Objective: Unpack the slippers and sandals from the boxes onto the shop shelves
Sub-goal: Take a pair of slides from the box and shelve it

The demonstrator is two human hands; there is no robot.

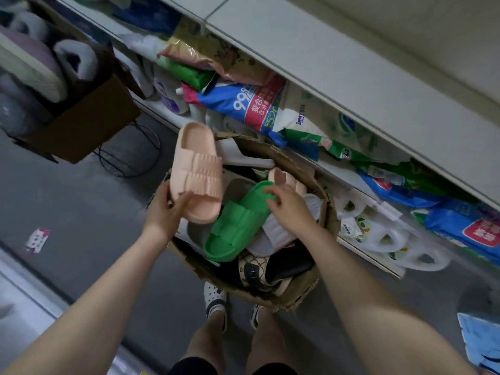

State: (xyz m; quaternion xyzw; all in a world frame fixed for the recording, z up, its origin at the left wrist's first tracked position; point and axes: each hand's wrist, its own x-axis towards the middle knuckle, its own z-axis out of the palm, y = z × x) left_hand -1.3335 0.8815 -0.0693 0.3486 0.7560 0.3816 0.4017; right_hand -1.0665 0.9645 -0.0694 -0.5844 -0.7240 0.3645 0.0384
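In the middle of the frame, my left hand (pixel 165 209) grips a pink slipper (pixel 196 169) by its toe end. The thumb lies across the top just below the ribbed strap and the fingers are curled under the sole. The slipper is lifted clear, its heel pointing to the top of the frame, over the left rim of a torn cardboard box (pixel 303 296) that stands on the floor.

Just right of it, my right hand (pixel 289 207) reaches into the box with fingers half curled. The forefinger and thumb sit a little apart at the heel rim of a green slipper (pixel 238 223). I cannot tell whether they have closed on it or only touch it. The green slipper lies on top of the pile, slanting down to the lower left, its toe end near my left wrist. A second pink slipper (pixel 281 177) shows just behind my right fingertips. A white ribbed slipper (pixel 270 236) lies under the green one, and a tan patterned sandal (pixel 251 266) sits at the near edge of the box.

Behind the box, a low shelf (pixel 351 77) runs diagonally towards the right of the frame, stuffed with bags. On a blue and red bag (pixel 243 101) I can read "99", "520" and "复合", upside down from here. Other print is too blurred to read. At the upper left, another box (pixel 89 123) holds fleecy slippers (pixel 75 60).
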